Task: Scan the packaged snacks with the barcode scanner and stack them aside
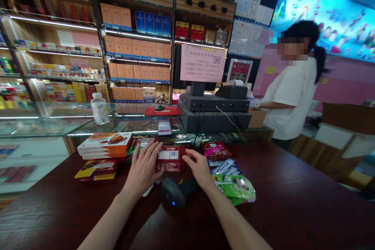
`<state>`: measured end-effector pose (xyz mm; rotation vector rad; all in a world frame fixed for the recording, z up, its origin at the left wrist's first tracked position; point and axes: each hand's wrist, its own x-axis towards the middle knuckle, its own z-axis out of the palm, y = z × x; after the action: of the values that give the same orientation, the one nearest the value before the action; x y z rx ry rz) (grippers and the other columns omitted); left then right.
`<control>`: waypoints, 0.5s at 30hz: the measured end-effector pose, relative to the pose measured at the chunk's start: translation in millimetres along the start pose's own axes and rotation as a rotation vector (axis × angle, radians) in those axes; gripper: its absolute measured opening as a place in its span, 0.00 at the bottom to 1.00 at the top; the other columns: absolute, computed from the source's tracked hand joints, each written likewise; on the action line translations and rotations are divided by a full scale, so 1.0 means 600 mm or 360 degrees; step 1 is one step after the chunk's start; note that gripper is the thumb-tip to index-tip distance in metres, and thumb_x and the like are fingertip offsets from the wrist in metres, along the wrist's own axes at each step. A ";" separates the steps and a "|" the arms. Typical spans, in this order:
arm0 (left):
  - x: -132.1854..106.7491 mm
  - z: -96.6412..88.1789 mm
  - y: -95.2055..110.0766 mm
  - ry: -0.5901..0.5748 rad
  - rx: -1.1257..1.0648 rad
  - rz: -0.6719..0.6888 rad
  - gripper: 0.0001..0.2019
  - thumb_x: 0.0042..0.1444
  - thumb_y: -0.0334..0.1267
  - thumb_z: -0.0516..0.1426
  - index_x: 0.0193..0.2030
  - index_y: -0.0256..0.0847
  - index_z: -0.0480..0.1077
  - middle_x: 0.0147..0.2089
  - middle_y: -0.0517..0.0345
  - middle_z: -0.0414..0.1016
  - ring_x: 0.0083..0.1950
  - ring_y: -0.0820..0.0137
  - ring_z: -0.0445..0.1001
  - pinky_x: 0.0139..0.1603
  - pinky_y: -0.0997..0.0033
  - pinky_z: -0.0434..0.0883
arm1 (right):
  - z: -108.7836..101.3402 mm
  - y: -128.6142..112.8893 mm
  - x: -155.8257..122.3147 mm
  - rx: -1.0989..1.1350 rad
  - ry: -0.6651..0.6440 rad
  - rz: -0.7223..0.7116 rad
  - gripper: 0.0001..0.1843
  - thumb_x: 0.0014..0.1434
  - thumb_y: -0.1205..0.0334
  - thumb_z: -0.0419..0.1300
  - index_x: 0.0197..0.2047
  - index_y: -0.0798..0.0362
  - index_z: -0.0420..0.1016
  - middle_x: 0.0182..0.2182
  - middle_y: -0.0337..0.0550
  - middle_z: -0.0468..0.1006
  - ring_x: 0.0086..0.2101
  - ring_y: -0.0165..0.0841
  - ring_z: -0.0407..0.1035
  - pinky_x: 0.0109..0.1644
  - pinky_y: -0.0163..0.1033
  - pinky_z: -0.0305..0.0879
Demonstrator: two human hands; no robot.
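Left hand: the left hand (143,170) lies palm down with its fingers spread, and the fingertips (155,149) press against the left end of the red packet (170,159).
Right hand: the right hand (199,168) meets the packet's right end with its fingers curled slightly over it.
Grip: both grips are closed on the packet, holding it between them from either end.
Red packet: it sits just above the bench, its white barcode label facing up and toward the person, directly between the two hands.
Scanner: a black barcode scanner (177,191) lies on its side on the dark wooden bench (293,191), just below the packet and between the wrists, with a small blue light glowing.
Left of the hands: a stack of orange chocolate boxes (104,145) sits beside the left hand, with flat yellow and red bars (98,169) in front of it.
Right of the hands: a pink snack packet (215,150), a blue and white packet (224,166) and a green packet (234,189) lie in a row near the right hand.
Beyond the bench: a glass display counter (58,125) carries a water bottle (99,108) and a phone (164,127). A cash register (213,103) stands to its right.
Co-worker: a person in a white T-shirt (293,97) stands to the right, well apart, facing the register.
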<state>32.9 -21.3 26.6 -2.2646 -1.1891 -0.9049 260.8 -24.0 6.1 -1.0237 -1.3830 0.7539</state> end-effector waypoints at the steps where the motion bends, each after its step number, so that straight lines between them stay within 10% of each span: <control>1: -0.001 0.001 -0.003 -0.0001 0.0006 0.0001 0.40 0.51 0.38 0.61 0.71 0.42 0.54 0.67 0.47 0.67 0.69 0.54 0.61 0.74 0.45 0.42 | 0.000 -0.001 0.000 0.0023 -0.0011 0.0004 0.20 0.58 0.53 0.62 0.50 0.53 0.79 0.40 0.46 0.84 0.39 0.39 0.77 0.46 0.44 0.72; 15: -0.021 -0.009 -0.039 0.0104 0.0049 -0.0110 0.39 0.51 0.36 0.61 0.70 0.44 0.55 0.63 0.45 0.67 0.66 0.53 0.63 0.73 0.40 0.45 | -0.032 -0.045 -0.010 -0.0481 -0.0326 -0.0100 0.21 0.62 0.61 0.54 0.58 0.51 0.73 0.48 0.46 0.83 0.50 0.40 0.75 0.59 0.51 0.66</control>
<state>6.0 -19.0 22.8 -2.1650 -1.2509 -0.9721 275.5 -42.7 29.9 -1.1532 -1.7363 0.6277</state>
